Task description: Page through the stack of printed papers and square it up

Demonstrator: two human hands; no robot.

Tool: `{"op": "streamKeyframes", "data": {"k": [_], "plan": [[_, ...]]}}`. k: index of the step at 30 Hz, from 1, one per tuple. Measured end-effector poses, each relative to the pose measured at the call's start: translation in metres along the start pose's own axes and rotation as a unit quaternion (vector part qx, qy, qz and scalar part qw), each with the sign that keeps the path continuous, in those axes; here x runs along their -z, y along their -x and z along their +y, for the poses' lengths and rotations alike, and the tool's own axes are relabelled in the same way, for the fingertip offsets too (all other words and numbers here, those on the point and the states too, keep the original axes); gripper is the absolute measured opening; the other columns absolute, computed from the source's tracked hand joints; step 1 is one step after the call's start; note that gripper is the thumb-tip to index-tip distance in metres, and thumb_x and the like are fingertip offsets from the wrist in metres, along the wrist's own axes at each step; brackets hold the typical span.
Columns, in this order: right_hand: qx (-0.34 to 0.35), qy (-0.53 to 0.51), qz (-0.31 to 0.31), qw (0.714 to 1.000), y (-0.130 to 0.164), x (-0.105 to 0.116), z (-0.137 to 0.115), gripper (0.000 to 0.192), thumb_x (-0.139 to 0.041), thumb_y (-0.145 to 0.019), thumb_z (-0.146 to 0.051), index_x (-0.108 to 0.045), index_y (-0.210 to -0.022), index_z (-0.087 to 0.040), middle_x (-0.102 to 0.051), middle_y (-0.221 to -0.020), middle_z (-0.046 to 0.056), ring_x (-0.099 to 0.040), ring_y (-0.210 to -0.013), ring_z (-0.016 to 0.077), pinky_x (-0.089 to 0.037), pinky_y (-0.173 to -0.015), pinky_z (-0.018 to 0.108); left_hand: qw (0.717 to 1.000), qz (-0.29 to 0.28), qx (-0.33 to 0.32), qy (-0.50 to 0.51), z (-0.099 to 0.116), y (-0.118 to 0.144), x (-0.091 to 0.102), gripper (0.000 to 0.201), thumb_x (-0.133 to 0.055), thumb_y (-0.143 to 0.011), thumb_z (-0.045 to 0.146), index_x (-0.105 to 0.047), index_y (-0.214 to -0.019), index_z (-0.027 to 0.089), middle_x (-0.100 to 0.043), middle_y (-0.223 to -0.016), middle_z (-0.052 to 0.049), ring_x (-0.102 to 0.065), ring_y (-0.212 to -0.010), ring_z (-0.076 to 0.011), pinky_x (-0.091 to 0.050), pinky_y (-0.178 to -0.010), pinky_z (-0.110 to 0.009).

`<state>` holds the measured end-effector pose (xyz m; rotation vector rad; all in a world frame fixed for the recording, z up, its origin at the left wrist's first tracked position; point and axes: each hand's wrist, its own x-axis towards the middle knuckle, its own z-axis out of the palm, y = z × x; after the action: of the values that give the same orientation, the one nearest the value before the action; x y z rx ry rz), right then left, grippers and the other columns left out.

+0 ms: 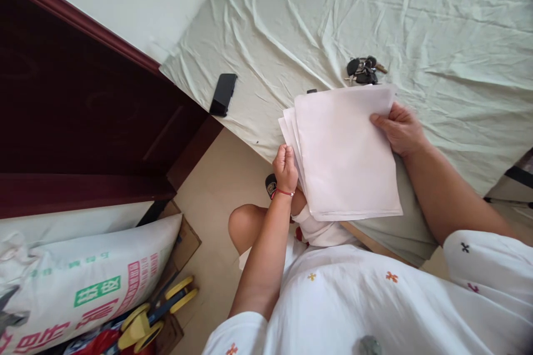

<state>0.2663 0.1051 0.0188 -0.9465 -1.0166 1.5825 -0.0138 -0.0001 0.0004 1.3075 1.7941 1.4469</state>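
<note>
Paper (347, 155) hung above the edge of the bed (437, 39), gripped by the left hand (286, 168) at nine o'clock and the right hand (402, 128) at two, apparently to keep its fanned layers from slipping apart. Keys (366, 70) lay at twelve; at eight, I saw a plump sack (97, 269), its contents hidden.

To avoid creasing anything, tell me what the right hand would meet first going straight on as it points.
The right hand would first meet the white papers it holds; their height above the pale green cloth is hard to judge.
</note>
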Motion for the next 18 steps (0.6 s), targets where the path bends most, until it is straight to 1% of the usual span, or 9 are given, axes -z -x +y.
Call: {"op": "streamKeyframes", "data": {"k": [4,7,9,13,18], "plan": [[0.002,0.024,-0.018,1.000,-0.0014,0.0010,0.0000,0.049,-0.099,-0.066,-0.052,-0.077,-0.104,-0.033,-0.082,-0.111,0.003,-0.078,-0.100,0.0305,-0.067,-0.081,0.044,1.000,-0.002,-0.005,-0.018,0.0007,-0.0001,0.0005,0.054,-0.046,-0.101,0.072,-0.055,-0.080,0.023,-0.045,-0.072,0.001,-0.047,-0.070,-0.0173,-0.043,-0.070,-0.033],[0.008,0.051,-0.028,0.998,-0.0021,0.0023,0.0006,0.045,-0.097,-0.068,-0.056,-0.077,-0.102,-0.035,-0.081,-0.114,0.005,-0.077,-0.108,0.0358,-0.068,-0.079,0.049,0.999,-0.009,-0.015,-0.027,0.0026,0.0002,0.0008,0.053,-0.044,-0.103,0.070,-0.055,-0.082,0.023,-0.045,-0.072,0.001,-0.046,-0.069,-0.0170,-0.042,-0.070,-0.033],[0.008,0.058,-0.028,0.998,-0.0023,0.0027,0.0009,0.043,-0.096,-0.069,-0.056,-0.077,-0.102,-0.036,-0.081,-0.115,0.005,-0.077,-0.109,0.0376,-0.068,-0.078,0.051,0.999,-0.013,-0.019,-0.031,0.0042,0.0004,0.0009,0.053,-0.044,-0.103,0.070,-0.056,-0.083,0.023,-0.046,-0.072,0.001,-0.046,-0.069,-0.0169,-0.041,-0.069,-0.032],[-0.004,0.039,-0.013,0.999,-0.0031,0.0012,0.0018,0.045,-0.099,-0.064,-0.052,-0.077,-0.100,-0.035,-0.082,-0.112,0.004,-0.078,-0.107,0.0360,-0.069,-0.076,0.048,0.999,-0.021,-0.020,-0.024,0.0058,0.0003,0.0010,0.053,-0.045,-0.103,0.070,-0.055,-0.082,0.023,-0.046,-0.070,0.002,-0.045,-0.068,-0.0162,-0.038,-0.067,-0.031],[-0.022,-0.010,0.015,1.000,-0.0044,-0.0006,0.0028,0.049,-0.104,-0.054,-0.038,-0.077,-0.095,-0.034,-0.083,-0.104,0.001,-0.080,-0.096,0.0321,-0.069,-0.072,0.045,0.999,-0.029,-0.018,-0.019,0.0050,0.0003,0.0009,0.053,-0.048,-0.101,0.071,-0.055,-0.082,0.023,-0.047,-0.070,0.003,-0.046,-0.068,-0.0156,-0.037,-0.067,-0.030]]}}
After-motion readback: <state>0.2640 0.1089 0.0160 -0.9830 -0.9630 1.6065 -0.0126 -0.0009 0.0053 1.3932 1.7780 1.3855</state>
